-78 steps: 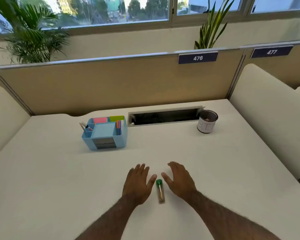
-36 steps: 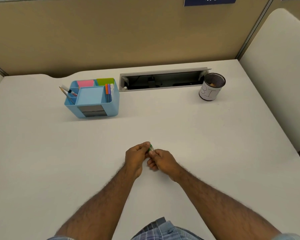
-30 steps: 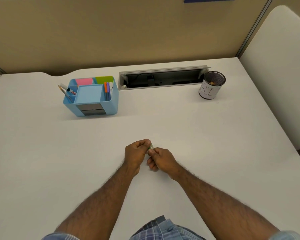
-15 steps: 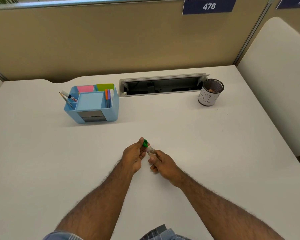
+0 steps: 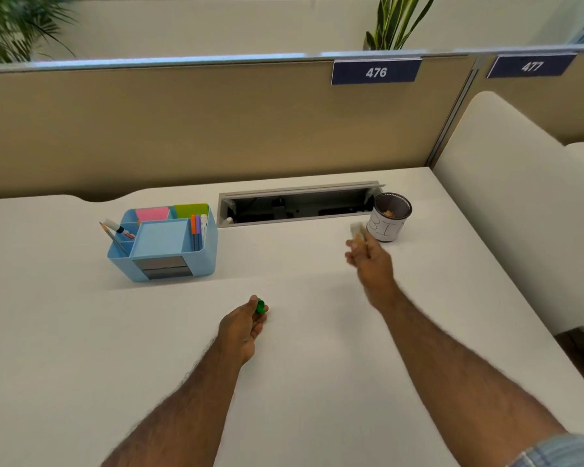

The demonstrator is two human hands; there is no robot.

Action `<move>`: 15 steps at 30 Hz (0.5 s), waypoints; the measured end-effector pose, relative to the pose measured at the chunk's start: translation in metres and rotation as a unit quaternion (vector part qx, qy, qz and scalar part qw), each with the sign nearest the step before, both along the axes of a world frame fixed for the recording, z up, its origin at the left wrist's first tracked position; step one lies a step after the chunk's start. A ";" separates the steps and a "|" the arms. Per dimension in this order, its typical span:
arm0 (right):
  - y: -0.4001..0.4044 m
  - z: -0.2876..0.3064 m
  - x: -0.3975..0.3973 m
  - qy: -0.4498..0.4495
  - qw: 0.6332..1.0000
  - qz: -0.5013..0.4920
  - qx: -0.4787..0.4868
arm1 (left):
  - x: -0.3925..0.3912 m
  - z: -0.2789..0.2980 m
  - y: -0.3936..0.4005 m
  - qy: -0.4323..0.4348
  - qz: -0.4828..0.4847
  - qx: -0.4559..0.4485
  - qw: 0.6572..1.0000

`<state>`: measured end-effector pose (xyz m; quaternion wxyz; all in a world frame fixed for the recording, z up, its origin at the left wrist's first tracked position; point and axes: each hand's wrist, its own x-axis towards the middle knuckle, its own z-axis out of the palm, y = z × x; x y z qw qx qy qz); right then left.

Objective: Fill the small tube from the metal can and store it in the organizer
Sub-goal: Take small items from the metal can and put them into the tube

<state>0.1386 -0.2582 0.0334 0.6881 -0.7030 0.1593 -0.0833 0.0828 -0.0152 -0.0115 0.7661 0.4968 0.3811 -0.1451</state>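
My right hand [image 5: 371,261] holds the small clear tube [image 5: 358,229], blurred by motion, just left of the metal can [image 5: 389,217] at the back right of the desk. The can is a dark mesh cup with a white label and brownish contents inside. My left hand [image 5: 245,326] rests near the middle of the desk and pinches the green cap [image 5: 259,306] between thumb and fingers. The light blue organizer [image 5: 164,242] stands at the back left, holding sticky notes, pens and a pencil.
An open cable tray slot [image 5: 297,203] runs along the back of the white desk [image 5: 81,332] between organizer and can. A tan partition [image 5: 182,123] closes the back. A white padded divider [image 5: 506,203] rises on the right.
The cap came off the tube and stayed in my left hand. My right hand has carried the open tube away to the back right, up to the can.
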 end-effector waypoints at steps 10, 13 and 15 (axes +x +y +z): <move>-0.083 0.045 0.060 0.032 0.931 -0.144 -0.332 | 0.001 -0.010 0.005 -0.013 -0.010 0.002 1.000; -0.095 0.048 0.068 0.077 0.910 -0.089 -0.398 | 0.001 -0.011 0.005 -0.017 -0.010 0.002 1.000; -0.103 0.051 0.075 0.115 0.880 -0.034 -0.460 | 0.001 -0.011 0.004 -0.020 -0.010 0.006 1.000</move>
